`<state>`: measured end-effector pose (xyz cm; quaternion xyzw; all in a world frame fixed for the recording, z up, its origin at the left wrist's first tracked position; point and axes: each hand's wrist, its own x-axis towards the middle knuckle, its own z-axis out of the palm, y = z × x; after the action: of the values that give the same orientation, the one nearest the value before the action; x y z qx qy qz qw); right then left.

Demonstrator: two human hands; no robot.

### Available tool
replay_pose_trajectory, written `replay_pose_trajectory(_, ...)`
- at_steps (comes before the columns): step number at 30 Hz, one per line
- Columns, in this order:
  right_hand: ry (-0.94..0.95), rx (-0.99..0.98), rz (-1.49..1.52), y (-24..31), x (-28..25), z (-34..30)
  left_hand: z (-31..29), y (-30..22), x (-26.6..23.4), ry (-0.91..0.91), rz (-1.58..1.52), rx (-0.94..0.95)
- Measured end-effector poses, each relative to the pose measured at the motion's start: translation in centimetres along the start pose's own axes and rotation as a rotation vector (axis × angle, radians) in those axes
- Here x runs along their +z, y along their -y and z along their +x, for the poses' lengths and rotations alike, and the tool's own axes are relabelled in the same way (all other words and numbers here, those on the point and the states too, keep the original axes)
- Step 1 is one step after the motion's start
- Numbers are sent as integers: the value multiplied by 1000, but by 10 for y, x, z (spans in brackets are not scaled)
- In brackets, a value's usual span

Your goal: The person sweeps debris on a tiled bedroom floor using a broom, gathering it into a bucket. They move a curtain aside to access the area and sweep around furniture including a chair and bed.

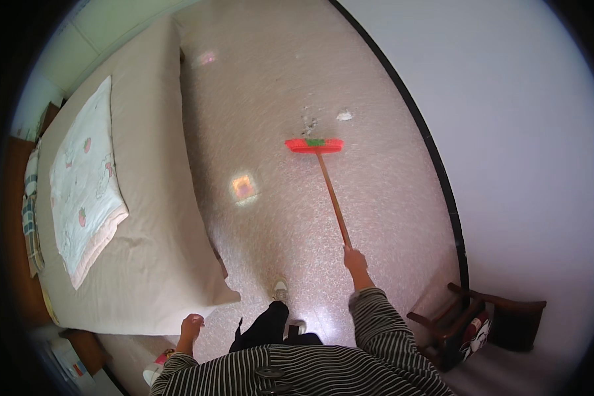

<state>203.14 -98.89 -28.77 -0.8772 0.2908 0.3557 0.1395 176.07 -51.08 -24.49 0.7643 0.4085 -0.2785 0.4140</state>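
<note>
My right hand (355, 259) is wrapped around the wooden handle of a broom (333, 198), which reaches away from me over the floor. Its red head with a green middle (315, 144) lies flat on the speckled floor. Just beyond the bristles is a small scatter of dark grey debris (310, 124). A crumpled white scrap (344, 115) lies a little to the right of that debris, apart from the broom. My left hand (191, 325) hangs near the bed's lower corner, fingers curled in, with nothing visible in it.
A bed (155, 198) with a beige sheet and a folded strawberry-print blanket (86, 178) lines the left side. A white wall (508, 132) with a black baseboard runs along the right. A dark wooden chair (482, 323) stands at lower right. Light patches (243, 187) fall on the floor.
</note>
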Motion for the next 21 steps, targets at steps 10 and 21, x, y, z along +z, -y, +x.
replay_pose_trajectory(10, 49, 66, -243, -302, 28, -110, 17, -99, 58, 78, -14, -5)
replay_pose_trajectory(21, -141, -419, -207, -205, -99, 185, 30, -291, 146, 201, 52, 39)
